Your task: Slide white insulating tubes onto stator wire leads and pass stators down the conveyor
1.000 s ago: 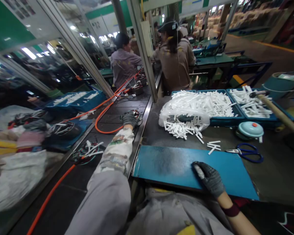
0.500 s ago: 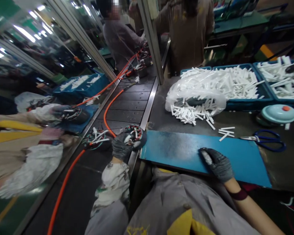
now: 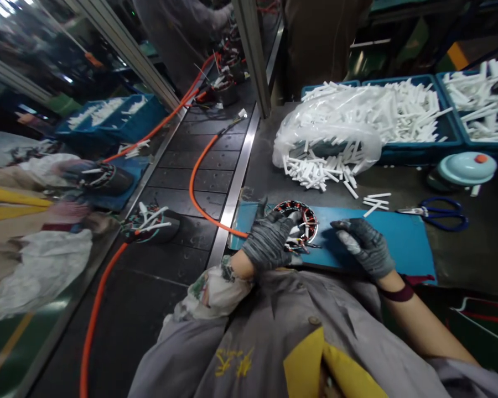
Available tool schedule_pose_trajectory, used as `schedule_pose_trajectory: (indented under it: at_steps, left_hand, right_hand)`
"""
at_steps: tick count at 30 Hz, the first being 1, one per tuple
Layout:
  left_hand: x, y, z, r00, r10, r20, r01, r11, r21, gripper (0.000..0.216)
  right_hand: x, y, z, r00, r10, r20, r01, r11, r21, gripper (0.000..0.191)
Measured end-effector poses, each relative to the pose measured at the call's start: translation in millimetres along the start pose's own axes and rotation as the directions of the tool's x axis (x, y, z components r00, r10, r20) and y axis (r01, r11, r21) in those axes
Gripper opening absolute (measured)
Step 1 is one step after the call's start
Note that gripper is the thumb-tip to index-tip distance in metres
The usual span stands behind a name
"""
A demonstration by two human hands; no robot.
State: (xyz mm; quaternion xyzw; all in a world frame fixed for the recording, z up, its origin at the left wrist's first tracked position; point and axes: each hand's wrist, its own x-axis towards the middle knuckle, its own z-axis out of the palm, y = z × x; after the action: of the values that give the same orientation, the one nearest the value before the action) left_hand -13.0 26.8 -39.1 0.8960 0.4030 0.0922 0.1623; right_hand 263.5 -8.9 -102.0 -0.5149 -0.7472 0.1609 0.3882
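My left hand (image 3: 269,239), in a grey glove, grips the near left side of a motor stator (image 3: 310,218). The stator sits on the blue mat (image 3: 406,240), its ring of dark and red-orange windings facing up. White sleeves and loose wires show at its middle and near side, partly hidden by my fingers. A thick orange cable (image 3: 199,190) runs from beside my left hand back onto the conveyor. To the right of the stator, my gloved right hand (image 3: 365,246) hovers low over the mat, open with fingers slightly bent and nothing visible in it.
Another wired stator (image 3: 160,224) stands on the conveyor (image 3: 178,265). Beyond the mat are loose white tubes (image 3: 315,172), a plastic bag (image 3: 327,119), blue bins (image 3: 450,132), scissors (image 3: 444,213) and a light-blue lidded container (image 3: 465,168). A co-worker's gloved hands (image 3: 72,174) hold a stator at left.
My left hand has brought the stator from the conveyor's edge rightward onto the blue mat, drawing its orange cable along. My right hand stays over the mat. The view has tilted down.
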Motion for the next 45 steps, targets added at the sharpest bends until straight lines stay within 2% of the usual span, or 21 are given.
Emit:
schedule_pose_trajectory:
  at_steps: [2, 3, 6, 8, 11, 14, 16, 19, 22, 25, 29, 32, 37, 41, 45]
  left_hand:
    - [-8, -3, -9, 1.0, 0.002, 0.026, -0.001, 0.999, -0.05, 0.1]
    - [-11, -4, -11, 1.0, -0.02, 0.004, 0.02, 0.997, -0.076, 0.088]
    - [-17, -4, -11, 0.987, -0.14, -0.075, 0.129, 0.982, -0.135, 0.033]
    - [-17, -3, -8, 0.978, -0.189, -0.084, 0.171, 0.967, -0.189, 0.028]
    - [-17, -3, -4, 0.95, -0.272, -0.154, 0.232, 0.944, -0.235, 0.021]
    - [-17, -4, -6, 0.89, -0.312, -0.334, 0.292, 0.95, -0.108, 0.019]
    - [-18, -5, -10, 0.883, -0.276, -0.379, 0.286, 0.958, -0.03, 0.02]
    - [-17, -8, -16, 0.932, -0.243, -0.27, 0.242, 0.97, -0.037, 0.026]
    - [-15, -12, -19, 0.96, -0.24, -0.145, 0.232, 0.97, -0.07, 0.027]
    - [-13, -13, -22, 0.968, -0.229, -0.106, 0.221, 0.972, -0.082, 0.028]
    - [-12, -11, -23, 0.975, -0.208, -0.08, 0.202, 0.976, -0.081, 0.031]
    - [-13, -11, -23, 0.981, -0.178, -0.072, 0.17, 0.98, -0.106, 0.031]
    - [-11, -18, -18, 0.985, -0.145, -0.099, 0.124, 0.974, -0.188, 0.032]
    - [-10, -24, -15, 0.985, -0.136, -0.106, 0.102, 0.955, -0.28, 0.035]
    - [-10, -21, -28, 0.991, -0.134, -0.026, 0.12, 0.949, -0.293, 0.036]
  right_hand:
    - [12, -1, -1, 0.999, -0.026, 0.033, 0.024, 0.996, 0.081, 0.032]
    - [19, 0, 1, 0.996, -0.054, 0.064, 0.046, 0.991, 0.124, 0.035]
    - [42, 1, 14, 0.965, -0.197, 0.173, 0.139, 0.943, 0.301, 0.04]
    - [57, -1, 26, 0.937, -0.27, 0.221, 0.151, 0.885, 0.441, 0.037]
    - [73, -9, 39, 0.931, -0.249, 0.265, 0.046, 0.804, 0.593, 0.035]
    - [81, -16, 43, 0.933, -0.158, 0.322, -0.099, 0.749, 0.655, 0.036]
    - [84, -18, 40, 0.921, -0.102, 0.375, -0.189, 0.726, 0.662, 0.039]
    - [93, -19, 34, 0.876, -0.112, 0.468, -0.26, 0.709, 0.656, 0.045]
    - [109, -23, 27, 0.788, -0.212, 0.578, -0.218, 0.782, 0.584, 0.049]
    - [122, -31, 28, 0.724, -0.264, 0.637, -0.095, 0.877, 0.47, 0.049]
    - [124, -38, 36, 0.748, -0.261, 0.611, 0.019, 0.928, 0.372, 0.049]
    - [121, -39, 36, 0.76, -0.242, 0.603, -0.004, 0.926, 0.377, 0.048]
    - [123, -39, 28, 0.726, -0.266, 0.634, -0.027, 0.91, 0.413, 0.05]
    - [119, -41, 33, 0.758, -0.275, 0.592, 0.038, 0.924, 0.381, 0.052]
    - [112, -45, 38, 0.802, -0.299, 0.517, 0.171, 0.944, 0.282, 0.054]
